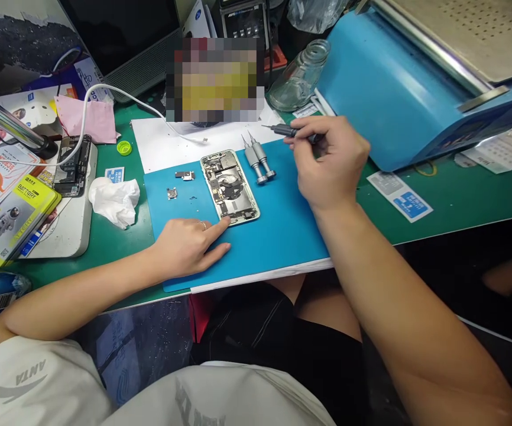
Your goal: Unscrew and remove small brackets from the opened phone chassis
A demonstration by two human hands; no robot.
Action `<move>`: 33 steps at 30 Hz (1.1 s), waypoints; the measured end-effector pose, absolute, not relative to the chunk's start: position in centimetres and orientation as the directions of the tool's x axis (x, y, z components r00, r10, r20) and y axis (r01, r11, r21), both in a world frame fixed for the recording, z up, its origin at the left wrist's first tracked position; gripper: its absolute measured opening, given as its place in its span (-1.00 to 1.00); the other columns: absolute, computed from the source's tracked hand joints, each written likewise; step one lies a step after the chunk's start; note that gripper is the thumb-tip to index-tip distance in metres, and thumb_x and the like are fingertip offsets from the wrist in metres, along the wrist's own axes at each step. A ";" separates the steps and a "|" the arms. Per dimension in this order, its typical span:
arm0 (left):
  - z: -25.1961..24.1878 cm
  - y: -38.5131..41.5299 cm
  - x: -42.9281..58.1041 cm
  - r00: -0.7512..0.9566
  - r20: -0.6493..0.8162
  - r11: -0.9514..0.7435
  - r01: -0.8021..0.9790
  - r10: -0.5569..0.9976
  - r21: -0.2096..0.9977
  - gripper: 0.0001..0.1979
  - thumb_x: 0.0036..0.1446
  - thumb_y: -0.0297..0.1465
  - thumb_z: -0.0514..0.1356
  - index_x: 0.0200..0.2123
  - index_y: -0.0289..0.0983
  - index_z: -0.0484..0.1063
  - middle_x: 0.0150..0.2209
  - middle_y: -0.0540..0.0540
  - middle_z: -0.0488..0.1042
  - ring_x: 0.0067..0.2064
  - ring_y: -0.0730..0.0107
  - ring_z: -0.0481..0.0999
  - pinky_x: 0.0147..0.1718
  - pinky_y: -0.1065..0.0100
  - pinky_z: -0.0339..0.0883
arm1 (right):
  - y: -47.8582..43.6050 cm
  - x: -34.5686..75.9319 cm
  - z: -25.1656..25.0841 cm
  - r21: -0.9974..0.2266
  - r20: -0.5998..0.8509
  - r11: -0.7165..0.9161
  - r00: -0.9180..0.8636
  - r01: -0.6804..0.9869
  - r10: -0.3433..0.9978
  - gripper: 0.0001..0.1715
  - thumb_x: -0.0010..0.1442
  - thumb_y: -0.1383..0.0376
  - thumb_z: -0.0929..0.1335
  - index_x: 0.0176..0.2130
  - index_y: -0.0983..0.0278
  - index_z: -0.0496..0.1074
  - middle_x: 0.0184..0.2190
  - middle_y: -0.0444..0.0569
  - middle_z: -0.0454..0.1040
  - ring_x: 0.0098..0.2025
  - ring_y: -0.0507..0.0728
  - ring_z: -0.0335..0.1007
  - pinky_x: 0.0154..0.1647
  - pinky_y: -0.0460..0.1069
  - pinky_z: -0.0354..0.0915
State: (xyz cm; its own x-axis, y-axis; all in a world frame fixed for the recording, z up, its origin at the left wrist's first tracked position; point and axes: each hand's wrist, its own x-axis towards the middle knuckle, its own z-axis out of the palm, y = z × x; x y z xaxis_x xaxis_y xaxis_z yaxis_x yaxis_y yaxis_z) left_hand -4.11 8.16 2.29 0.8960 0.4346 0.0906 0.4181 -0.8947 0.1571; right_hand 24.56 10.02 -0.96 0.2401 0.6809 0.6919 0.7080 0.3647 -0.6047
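An opened phone [233, 189] lies on the blue mat [278, 242] with its inner parts showing. My left hand [189, 245] rests on the mat, index finger stretched to the phone's lower left corner and thumb apart; nothing is in its grasp. Raised to the right of the phone, my right hand [329, 157] is closed round a dark screwdriver [282, 129], whose thin tip points left. Two grey screwdrivers [258, 158] lie side by side between the phone and that hand. Left of the phone sit a small dark component [185, 176], a small metal part [172, 193] and some tiny pieces.
A blue machine [371, 89] and a glass jar [298, 77] stand at the back right. On the left are a crumpled tissue [116, 201], another opened phone [73, 165] and a yellow battery box [16, 219]. A white cable [127, 94] arches over the bench.
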 end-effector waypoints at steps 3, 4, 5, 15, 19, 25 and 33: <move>2.2 8.2 -4.1 0.896 0.098 -0.896 0.416 0.433 0.156 -0.50 0.44 -0.14 0.04 0.23 -0.36 0.39 -0.41 -0.08 0.60 -0.37 0.27 0.61 -0.55 0.30 0.15 | 10.2 24.7 -1.1 -0.606 0.624 0.300 0.207 0.737 0.754 -0.80 0.27 0.41 0.32 -0.25 0.13 0.50 -0.10 0.01 0.65 -0.12 0.20 0.63 -0.20 0.14 0.57; 2.2 8.2 -4.1 0.897 0.099 -0.897 0.413 0.430 0.154 -0.50 0.44 -0.14 0.03 0.23 -0.36 0.39 -0.41 -0.08 0.60 -0.37 0.27 0.61 -0.55 0.30 0.15 | 10.2 24.7 -1.1 -0.599 0.608 0.288 0.191 0.747 0.771 -0.79 0.25 0.42 0.33 -0.25 0.13 0.51 -0.10 -0.01 0.66 -0.11 0.20 0.63 -0.20 0.14 0.56; 2.2 8.2 -4.1 0.898 0.102 -0.899 0.411 0.427 0.151 -0.50 0.45 -0.14 0.03 0.23 -0.36 0.39 -0.41 -0.08 0.60 -0.38 0.27 0.61 -0.55 0.30 0.15 | 10.3 24.7 -1.2 -0.588 0.596 0.283 0.170 0.758 0.785 -0.78 0.22 0.43 0.33 -0.25 0.13 0.52 -0.12 -0.02 0.66 -0.11 0.21 0.63 -0.20 0.15 0.56; 2.3 8.2 -4.1 0.898 0.119 -0.901 0.405 0.423 0.154 -0.51 0.44 -0.15 0.06 0.22 -0.38 0.40 -0.40 -0.08 0.61 -0.38 0.26 0.61 -0.55 0.30 0.15 | 10.6 24.9 -1.8 -0.519 0.588 0.301 0.079 0.800 0.805 -0.80 0.23 0.36 0.35 -0.26 0.12 0.58 -0.20 -0.03 0.65 -0.24 0.20 0.56 -0.26 0.16 0.52; 2.2 8.2 -4.1 0.895 0.111 -0.897 0.412 0.431 0.158 -0.51 0.44 -0.15 0.05 0.22 -0.36 0.40 -0.40 -0.08 0.61 -0.37 0.26 0.61 -0.55 0.31 0.16 | 10.1 24.5 -1.3 -0.524 0.570 0.314 0.053 0.792 0.820 -0.85 0.26 0.29 0.35 -0.31 0.16 0.54 -0.19 0.00 0.63 -0.19 0.20 0.57 -0.22 0.15 0.50; 2.2 8.1 -4.3 0.895 0.090 -0.894 0.422 0.438 0.150 -0.51 0.45 -0.14 0.03 0.24 -0.35 0.36 -0.36 -0.08 0.62 -0.32 0.26 0.64 -0.51 0.30 0.26 | 9.5 24.1 -0.9 -0.524 0.465 0.256 0.020 0.812 0.885 -0.86 0.20 0.23 0.39 -0.39 0.21 0.46 -0.05 0.10 0.55 -0.03 0.28 0.53 -0.07 0.19 0.48; 2.2 8.1 -4.3 0.893 0.090 -0.892 0.424 0.440 0.157 -0.52 0.45 -0.14 0.03 0.23 -0.35 0.36 -0.37 -0.07 0.62 -0.34 0.26 0.63 -0.52 0.30 0.28 | 9.5 23.9 -1.3 -0.516 0.447 0.220 0.041 0.828 0.894 -0.73 0.21 0.12 0.42 -0.44 0.23 0.48 -0.02 0.09 0.48 -0.13 0.23 0.49 -0.07 0.18 0.47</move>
State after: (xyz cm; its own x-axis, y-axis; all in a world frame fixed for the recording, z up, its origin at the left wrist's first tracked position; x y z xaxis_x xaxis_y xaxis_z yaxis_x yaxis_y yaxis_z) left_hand -4.31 8.14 2.22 0.8932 0.4404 0.0901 0.4240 -0.8920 0.1566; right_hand 23.86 9.55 -1.34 0.0408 0.8936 0.4470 0.8281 0.2201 -0.5156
